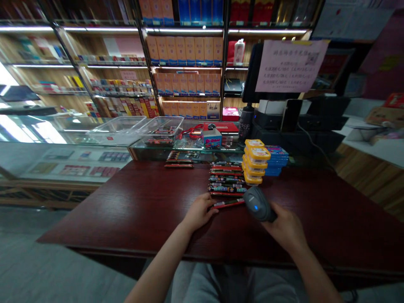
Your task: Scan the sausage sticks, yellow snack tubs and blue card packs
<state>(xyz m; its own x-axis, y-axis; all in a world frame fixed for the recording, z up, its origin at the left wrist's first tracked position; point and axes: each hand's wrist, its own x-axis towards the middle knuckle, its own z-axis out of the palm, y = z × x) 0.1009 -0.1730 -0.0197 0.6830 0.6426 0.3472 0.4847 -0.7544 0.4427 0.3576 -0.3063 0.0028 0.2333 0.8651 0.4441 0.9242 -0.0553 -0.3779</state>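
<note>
My left hand [199, 211] pinches the left end of a slim stick packet [227, 204] with a red edge, lying on the dark red table. In my right hand [285, 225] is a grey handheld barcode scanner [257, 204] with a small blue light. Its head covers the packet's right end. Just beyond my hands lies a row of similar stick packets [226, 179], dark and red with printed wrappers. Stacked yellow-lidded tubs [255, 162] stand right of that row, beside a pile of blue packs [277, 160].
Another small group of packets [179, 160] lies farther back to the left. Clear plastic bins [166, 126] and a colourful small box [211, 138] stand on the glass counter. A monitor with a pink paper notice [290, 65] is at the back right. Stocked shelves [184, 67] fill the wall.
</note>
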